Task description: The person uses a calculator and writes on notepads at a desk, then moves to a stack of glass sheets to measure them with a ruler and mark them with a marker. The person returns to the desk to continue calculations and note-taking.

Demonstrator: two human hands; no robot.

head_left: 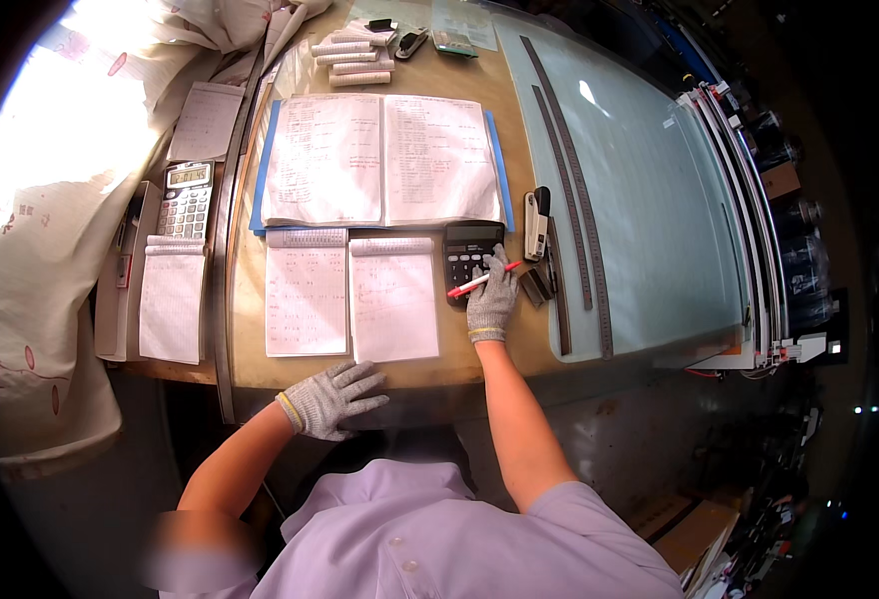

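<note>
My right hand (494, 298), in a grey knit glove, lies over a black calculator (474, 236) with its fingers on the keys. A red and white pen (467, 288) is held across those fingers. At the table's near edge rests my left hand (333, 401), also gloved, fingers spread and nothing in them. Just beyond it are two notepads with handwriting, the left notepad (305, 299) and the right notepad (395, 304). Behind them a large ledger (329, 160) lies open on a blue folder (506, 180). My right hand hides part of the calculator.
Right of the calculator are a stapler (536, 226), a small dark block (534, 287) and long metal rulers (567, 190) on a glass sheet (659, 220). Rolled papers (359, 62) sit at the back. A grey calculator (186, 205) and another notepad (172, 299) lie left.
</note>
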